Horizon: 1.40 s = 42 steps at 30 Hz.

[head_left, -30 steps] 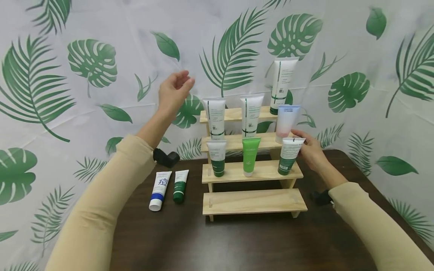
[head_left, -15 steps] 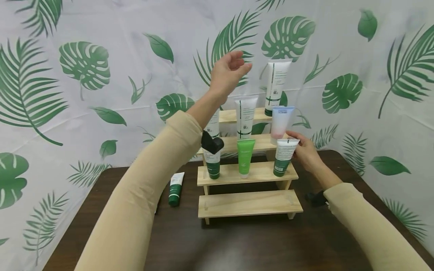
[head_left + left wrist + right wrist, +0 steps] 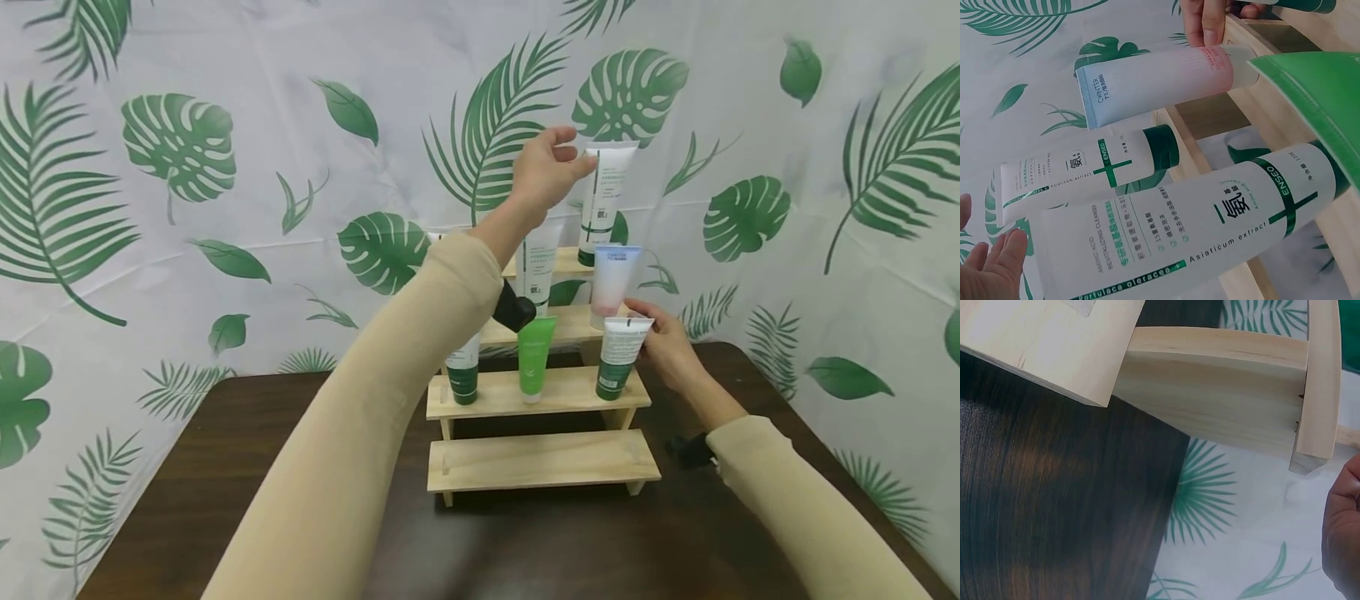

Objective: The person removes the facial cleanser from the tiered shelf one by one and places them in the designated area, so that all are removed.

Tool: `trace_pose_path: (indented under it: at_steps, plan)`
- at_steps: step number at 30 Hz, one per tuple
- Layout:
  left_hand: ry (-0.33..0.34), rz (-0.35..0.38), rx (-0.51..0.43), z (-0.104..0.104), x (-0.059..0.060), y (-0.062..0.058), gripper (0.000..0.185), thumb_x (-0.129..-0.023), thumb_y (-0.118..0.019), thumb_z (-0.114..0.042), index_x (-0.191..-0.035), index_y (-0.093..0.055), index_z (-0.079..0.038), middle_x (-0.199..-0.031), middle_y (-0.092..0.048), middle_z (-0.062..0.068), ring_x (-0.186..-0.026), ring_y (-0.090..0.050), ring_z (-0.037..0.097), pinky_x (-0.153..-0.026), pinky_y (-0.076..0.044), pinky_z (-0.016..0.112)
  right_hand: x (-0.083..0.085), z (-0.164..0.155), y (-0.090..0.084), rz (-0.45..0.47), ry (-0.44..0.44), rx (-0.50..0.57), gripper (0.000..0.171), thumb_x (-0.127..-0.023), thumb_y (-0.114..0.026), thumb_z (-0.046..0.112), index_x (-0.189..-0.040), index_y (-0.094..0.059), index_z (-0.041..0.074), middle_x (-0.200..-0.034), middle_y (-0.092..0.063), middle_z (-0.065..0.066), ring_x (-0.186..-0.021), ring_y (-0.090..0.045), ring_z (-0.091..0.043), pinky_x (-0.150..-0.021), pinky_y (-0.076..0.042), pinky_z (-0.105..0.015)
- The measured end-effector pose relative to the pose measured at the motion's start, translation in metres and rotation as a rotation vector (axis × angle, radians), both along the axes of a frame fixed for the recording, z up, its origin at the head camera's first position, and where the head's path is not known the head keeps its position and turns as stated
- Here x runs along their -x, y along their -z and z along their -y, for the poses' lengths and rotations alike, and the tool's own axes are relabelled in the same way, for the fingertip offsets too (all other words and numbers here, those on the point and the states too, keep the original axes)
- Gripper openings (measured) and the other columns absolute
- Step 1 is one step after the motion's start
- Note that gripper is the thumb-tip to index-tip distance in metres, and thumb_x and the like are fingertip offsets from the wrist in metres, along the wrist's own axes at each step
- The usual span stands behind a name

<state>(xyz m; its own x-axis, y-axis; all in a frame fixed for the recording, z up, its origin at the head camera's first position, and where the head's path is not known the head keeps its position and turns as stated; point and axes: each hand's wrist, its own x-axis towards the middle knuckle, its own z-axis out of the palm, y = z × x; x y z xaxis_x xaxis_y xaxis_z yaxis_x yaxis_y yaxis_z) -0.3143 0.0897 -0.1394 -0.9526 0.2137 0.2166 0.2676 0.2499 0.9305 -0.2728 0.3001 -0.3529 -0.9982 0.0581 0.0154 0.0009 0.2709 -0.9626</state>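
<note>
A stepped wooden stand (image 3: pixel 543 458) sits on a dark table (image 3: pixel 225 433). My left hand (image 3: pixel 551 171) is raised at the top step, fingers loose, right beside the crimped end of a tall white tube (image 3: pixel 606 200). The left wrist view shows its straight fingers (image 3: pixel 988 272) next to that tube (image 3: pixel 1085 181). My right hand (image 3: pixel 667 346) holds the upper end of a small white and green tube (image 3: pixel 618 358) standing on the second step. A bright green tube (image 3: pixel 536 358) and another small tube (image 3: pixel 462 379) share that step. Above stands a pink and blue tube (image 3: pixel 613 279).
A white cloth printed with green leaves (image 3: pixel 187 150) hangs behind and beside the table. The stand's lowest step carries nothing. My left sleeve (image 3: pixel 390 400) hides the stand's left side. In the right wrist view, the stand's side (image 3: pixel 1222 394) rises over the table's edge (image 3: pixel 1166 506).
My left arm swung rightwards, from left of the stand to the tall tube on the top step. Two tubes lying on the table's left are now hidden. The right hand stayed put.
</note>
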Motion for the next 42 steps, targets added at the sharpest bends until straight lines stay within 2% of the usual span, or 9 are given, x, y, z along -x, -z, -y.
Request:
trace_pose_path:
  at_steps: [8,16,26,42]
  plan:
    - [-0.014,0.020,0.048,-0.005,0.004,0.007,0.052,-0.095,-0.065,-0.021,-0.144,-0.046,-0.017,-0.143,-0.054,0.002,-0.130,-0.053,0.014,-0.103,-0.048,0.024,-0.001,0.006,0.005,0.010,-0.010,0.030,0.053,-0.106,-0.040,0.023,-0.154,-0.026,0.005,-0.088,-0.056,0.023,-0.073,-0.054,0.002,-0.063,-0.048,-0.021]
    - [-0.007,0.041,0.069,-0.014,0.010,0.009,0.053,-0.095,-0.065,-0.020,-0.144,-0.045,-0.016,-0.143,-0.054,0.002,-0.128,-0.054,0.015,-0.102,-0.048,0.025,0.000,0.005,0.006,0.007,-0.008,0.032,0.052,-0.106,-0.039,0.022,-0.153,-0.026,0.004,-0.088,-0.055,0.022,-0.073,-0.053,0.002,-0.061,-0.047,-0.020]
    - [-0.046,0.063,0.105,-0.025,0.019,0.010,0.053,-0.094,-0.067,-0.021,-0.142,-0.047,-0.017,-0.138,-0.057,0.000,-0.124,-0.057,0.013,-0.099,-0.050,0.024,0.000,0.001,0.006,0.009,-0.009,0.018,0.054,-0.106,-0.039,0.028,-0.154,-0.027,0.006,-0.091,-0.055,0.019,-0.074,-0.052,0.000,-0.063,-0.047,-0.021]
    - [-0.054,-0.012,0.128,-0.031,0.024,0.007,0.040,-0.094,-0.066,-0.017,-0.132,-0.054,-0.011,-0.126,-0.063,0.002,-0.110,-0.061,0.011,-0.089,-0.051,0.018,0.000,-0.003,0.002,-0.005,-0.012,0.036,0.054,-0.106,-0.040,0.026,-0.154,-0.026,0.005,-0.091,-0.055,0.022,-0.077,-0.053,0.002,-0.064,-0.048,-0.020]
